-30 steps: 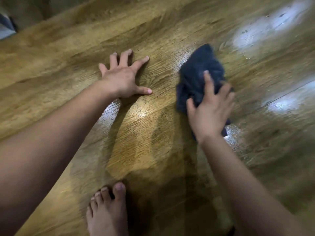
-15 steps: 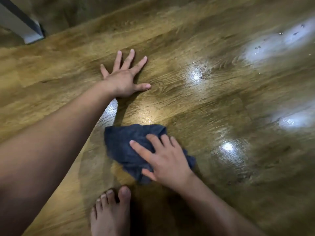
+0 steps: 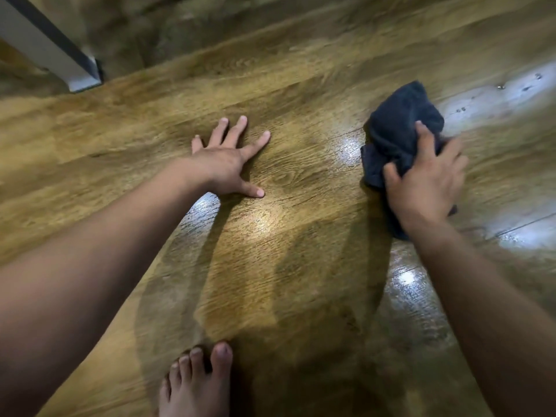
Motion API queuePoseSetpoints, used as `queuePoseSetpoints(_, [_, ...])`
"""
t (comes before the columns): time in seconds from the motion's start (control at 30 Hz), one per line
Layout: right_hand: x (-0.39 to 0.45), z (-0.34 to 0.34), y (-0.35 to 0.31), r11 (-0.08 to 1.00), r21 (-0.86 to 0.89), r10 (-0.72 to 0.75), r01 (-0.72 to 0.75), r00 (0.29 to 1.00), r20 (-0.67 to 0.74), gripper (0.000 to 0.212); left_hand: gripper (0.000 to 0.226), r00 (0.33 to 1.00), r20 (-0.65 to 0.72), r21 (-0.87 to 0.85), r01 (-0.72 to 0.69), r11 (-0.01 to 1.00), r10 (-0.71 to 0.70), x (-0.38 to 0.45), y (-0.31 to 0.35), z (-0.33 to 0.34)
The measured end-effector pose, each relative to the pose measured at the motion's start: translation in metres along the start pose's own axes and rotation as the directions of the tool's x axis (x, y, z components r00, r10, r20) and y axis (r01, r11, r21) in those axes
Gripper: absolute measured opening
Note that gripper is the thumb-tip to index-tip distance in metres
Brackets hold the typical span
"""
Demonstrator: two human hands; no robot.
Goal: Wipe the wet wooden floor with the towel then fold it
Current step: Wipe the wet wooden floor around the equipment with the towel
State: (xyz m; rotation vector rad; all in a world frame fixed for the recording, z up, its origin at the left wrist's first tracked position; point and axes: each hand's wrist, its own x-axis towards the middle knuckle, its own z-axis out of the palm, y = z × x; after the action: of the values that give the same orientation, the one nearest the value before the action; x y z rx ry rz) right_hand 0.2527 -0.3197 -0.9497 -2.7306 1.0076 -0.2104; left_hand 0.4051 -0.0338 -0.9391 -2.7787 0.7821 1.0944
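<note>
A dark blue towel [image 3: 397, 124] lies bunched on the wooden floor [image 3: 301, 266] at the right. My right hand [image 3: 424, 182] presses down on its near part with spread, fairly straight fingers, and part of the cloth is hidden under the palm. My left hand [image 3: 228, 161] rests flat on the bare floor in the middle, fingers fanned out, well left of the towel. Wet glossy patches [image 3: 493, 97] shine on the planks to the right of and behind the towel.
My bare foot [image 3: 195, 383] stands at the bottom centre. A white furniture leg or panel [image 3: 45, 46] meets the floor at the top left. More shiny wet spots [image 3: 406, 278] lie beside my right forearm.
My right hand swept the towel from the right to near my foot, then back out to the far right. The left hand stayed planted on the floor.
</note>
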Motion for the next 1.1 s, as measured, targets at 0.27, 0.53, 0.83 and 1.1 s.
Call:
queuePoseSetpoints(0.27, [-0.156, 0.003, -0.054, 0.875, 0.104, -0.484, 0.473, 0.853, 0.197, 0.092, 0.043, 0.992, -0.025, -0.107, -0.123, 0.987, 0.121, 0.0, -0.004, -0.026])
queuePoseSetpoints(0.53, [-0.193, 0.013, -0.069, 0.602, 0.19, -0.792, 0.775, 0.552, 0.26, 0.095, 0.046, 0.937, -0.346, -0.099, 0.008, 0.995, -0.042, 0.007, -0.018, -0.023])
queuePoseSetpoints(0.83, [-0.008, 0.026, -0.097, 0.877, 0.073, -0.478, 0.474, 0.85, 0.224, 0.079, 0.052, 0.921, -0.385, -0.143, 0.0, 0.99, -0.056, 0.008, -0.022, -0.021])
queuePoseSetpoints(1.1, [0.029, 0.032, -0.133, 0.968, -0.056, -0.234, 0.243, 0.963, 0.131, 0.081, 0.061, 0.928, -0.357, -0.251, 0.018, 0.968, -0.109, 0.01, -0.023, -0.033])
